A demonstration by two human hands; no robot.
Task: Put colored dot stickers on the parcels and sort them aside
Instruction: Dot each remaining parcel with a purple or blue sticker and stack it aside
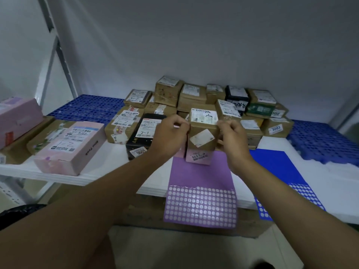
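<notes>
Both hands up at the centre of the white counter (116, 171); left hand (171, 133) and right hand (231, 134) grip a small brown cardboard parcel (203, 131) by its left and right upper edges, fingers curled onto it. Cannot tell whether a dot is pinched in either hand. Parcel sits on, or just above, a small pink box (197, 157) with a printed label, at the far end of the purple dot-sticker sheet (200, 191). Blue dot-sticker sheet (279, 167) lies to the right, part peeled at its near end. Unsorted stack of brown and black parcels (194, 98) behind; pink carton with a handwritten label (70, 148) and a black box (143, 133) to the left, apparently set aside. Blue perforated mat (87, 107) under the far rows. Risks, as I judge them: the grip is high and on the edges only, so the parcel could tip forward off the pink box; the purple sheet overhangs the near counter edge and a nudge from a forearm could slide it off. Orientation: parcel is near cubic, slightly taller than wide, long axis roughly upright; shipping label faces up and tilts toward the far side, a white patch label faces the near side.
</notes>
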